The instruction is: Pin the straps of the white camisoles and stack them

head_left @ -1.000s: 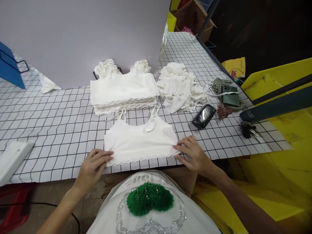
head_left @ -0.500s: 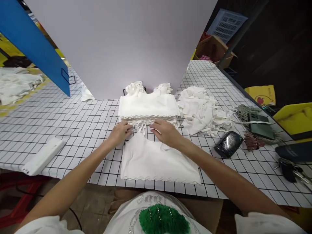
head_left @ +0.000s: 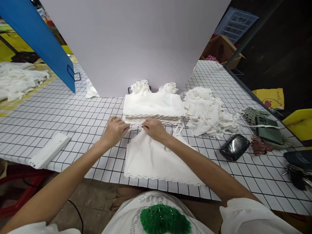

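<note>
Head view: a top point(head_left: 148, 156) is lying at the near edge of the table point(head_left: 107, 166); left hand point(head_left: 114, 131) and right hand point(head_left: 155, 130), fingers pinched, are holding its strap point(head_left: 136, 125), seemingly unfinished. Behind, a stack point(head_left: 153, 104) is lying neat, seemingly done; beside it, a heap point(head_left: 207, 112) is lying loose, seemingly left.

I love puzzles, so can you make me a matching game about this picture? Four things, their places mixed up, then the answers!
1. Left hand
2. Stack of white tops
3. Heap of white cloth
4. Long white bar

A. Right of the stack
B. At a thin strap
C. Left part of the table
D. Just beyond the nearest top

Pairs: 1-B; 2-D; 3-A; 4-C
</note>
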`<state>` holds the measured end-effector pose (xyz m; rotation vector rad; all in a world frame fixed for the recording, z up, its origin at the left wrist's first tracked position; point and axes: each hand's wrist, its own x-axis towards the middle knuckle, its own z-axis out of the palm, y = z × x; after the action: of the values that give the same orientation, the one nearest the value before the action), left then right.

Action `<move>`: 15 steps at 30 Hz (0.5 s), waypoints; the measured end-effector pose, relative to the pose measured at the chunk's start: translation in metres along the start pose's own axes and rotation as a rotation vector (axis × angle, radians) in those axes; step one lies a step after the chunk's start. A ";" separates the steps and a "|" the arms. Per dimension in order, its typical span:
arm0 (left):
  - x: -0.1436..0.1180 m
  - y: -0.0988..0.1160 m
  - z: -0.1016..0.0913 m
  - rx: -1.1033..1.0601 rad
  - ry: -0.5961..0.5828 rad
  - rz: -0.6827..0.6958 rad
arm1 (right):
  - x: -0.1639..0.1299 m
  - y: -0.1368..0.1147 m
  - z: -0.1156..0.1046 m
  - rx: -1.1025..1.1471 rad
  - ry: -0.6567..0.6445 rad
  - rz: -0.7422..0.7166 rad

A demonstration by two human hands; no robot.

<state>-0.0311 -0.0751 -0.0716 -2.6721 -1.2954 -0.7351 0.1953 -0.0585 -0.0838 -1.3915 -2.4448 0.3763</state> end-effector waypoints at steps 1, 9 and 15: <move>-0.008 0.000 -0.008 0.056 0.042 0.013 | -0.003 0.002 0.000 -0.005 0.011 -0.002; -0.086 0.046 -0.046 0.132 0.028 0.080 | -0.014 0.004 0.015 0.047 0.107 -0.145; -0.109 0.071 -0.052 -0.381 0.053 -0.337 | -0.016 0.008 0.023 0.064 0.185 -0.207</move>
<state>-0.0546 -0.2135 -0.0660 -2.7065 -1.7749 -1.1928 0.2004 -0.0708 -0.1100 -1.0825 -2.3732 0.2627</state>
